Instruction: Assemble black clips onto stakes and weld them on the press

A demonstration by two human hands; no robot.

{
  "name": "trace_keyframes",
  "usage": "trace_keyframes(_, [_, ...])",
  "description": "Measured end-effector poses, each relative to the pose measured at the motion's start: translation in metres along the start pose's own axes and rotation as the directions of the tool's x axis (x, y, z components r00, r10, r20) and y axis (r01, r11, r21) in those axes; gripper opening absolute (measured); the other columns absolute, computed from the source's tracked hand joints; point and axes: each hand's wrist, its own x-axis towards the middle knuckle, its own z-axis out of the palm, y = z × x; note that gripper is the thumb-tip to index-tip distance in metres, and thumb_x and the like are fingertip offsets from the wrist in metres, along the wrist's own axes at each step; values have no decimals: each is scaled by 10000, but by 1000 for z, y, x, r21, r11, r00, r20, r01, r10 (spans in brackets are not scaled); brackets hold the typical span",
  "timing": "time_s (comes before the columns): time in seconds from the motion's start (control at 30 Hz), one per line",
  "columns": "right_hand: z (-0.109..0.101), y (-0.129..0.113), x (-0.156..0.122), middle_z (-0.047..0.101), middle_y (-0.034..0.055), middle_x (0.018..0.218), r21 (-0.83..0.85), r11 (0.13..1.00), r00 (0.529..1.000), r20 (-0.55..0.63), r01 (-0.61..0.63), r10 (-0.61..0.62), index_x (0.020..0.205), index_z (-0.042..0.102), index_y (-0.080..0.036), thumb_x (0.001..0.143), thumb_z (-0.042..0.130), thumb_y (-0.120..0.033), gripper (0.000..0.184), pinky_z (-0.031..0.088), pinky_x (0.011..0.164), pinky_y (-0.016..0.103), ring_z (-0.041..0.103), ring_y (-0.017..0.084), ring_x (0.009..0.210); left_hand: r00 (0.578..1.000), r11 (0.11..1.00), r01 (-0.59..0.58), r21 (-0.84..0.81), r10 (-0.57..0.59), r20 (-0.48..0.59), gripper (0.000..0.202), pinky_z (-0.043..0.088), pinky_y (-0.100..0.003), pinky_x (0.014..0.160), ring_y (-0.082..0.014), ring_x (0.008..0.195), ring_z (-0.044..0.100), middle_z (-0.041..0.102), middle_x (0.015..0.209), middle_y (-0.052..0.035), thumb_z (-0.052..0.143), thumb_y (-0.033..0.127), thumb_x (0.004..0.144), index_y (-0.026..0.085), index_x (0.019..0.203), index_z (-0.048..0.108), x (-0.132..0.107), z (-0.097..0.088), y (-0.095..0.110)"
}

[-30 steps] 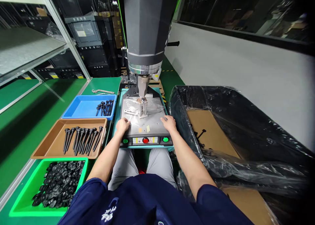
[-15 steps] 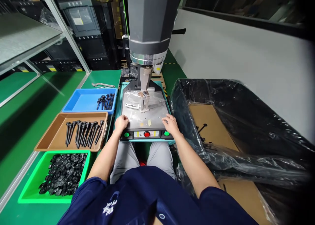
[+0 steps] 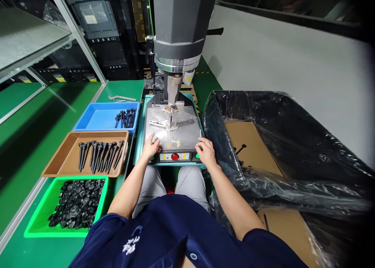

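Observation:
My left hand (image 3: 151,147) is over the front left corner of the machine's metal plate (image 3: 164,141), index finger and thumb apart, holding nothing. It partly covers the left green button (image 3: 152,158). At the front right corner, my right hand (image 3: 206,150) has loosely bent fingers beside the right green button (image 3: 197,156), with nothing seen in them. A red button (image 3: 175,156) lies between the hands on the front panel. Behind them a small upright fixture (image 3: 172,119) stands on the plate, right below the machine's metal tool head (image 3: 174,90).
On my left are a blue tray (image 3: 95,117) and a brown tray (image 3: 57,164) with black stemmed parts, and a green bin (image 3: 35,223) of small black parts. A wrench (image 3: 121,98) lies behind. A plastic-lined box (image 3: 293,143) with cardboard stands right.
My left hand has shifted slightly right, and its fingers have spread from a closed pose. My right hand has moved slightly right and down, towards the green button. The view has tilted slightly.

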Motion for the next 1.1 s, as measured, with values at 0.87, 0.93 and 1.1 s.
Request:
trace_keyframes(0.87, [8, -29, -41, 629, 94, 1134, 111, 992, 980, -185, -53, 73, 790, 627, -246, 821, 577, -185, 85, 409, 1074, 540, 535, 294, 1196, 962, 775, -206, -598, 47, -270, 306, 566, -342, 837, -192, 913, 718, 704, 1016, -86, 770, 206, 648, 167, 883, 577, -14, 33, -2])
trace_keyframes(0.93, [14, -32, -41, 598, 113, 1208, 301, 927, 920, -249, -225, 304, 947, 618, -238, 811, 602, -247, 138, 464, 1027, 523, 563, 281, 1166, 965, 747, -218, -629, 69, -252, 338, 565, -369, 859, -203, 924, 720, 694, 1056, -96, 782, 203, 644, 167, 911, 578, -19, 33, 4])
trace_keyframes(1.1, [46, -63, -62, 670, 51, 909, 783, 42, 568, 413, -621, 712, 1003, 559, -222, 730, 709, -241, 312, 564, 595, 298, 652, 167, 700, 975, 675, -222, -703, 155, -160, 400, 534, -472, 967, -245, 1005, 710, 667, 1149, -106, 787, 203, 660, 167, 1012, 602, -39, 35, 25])
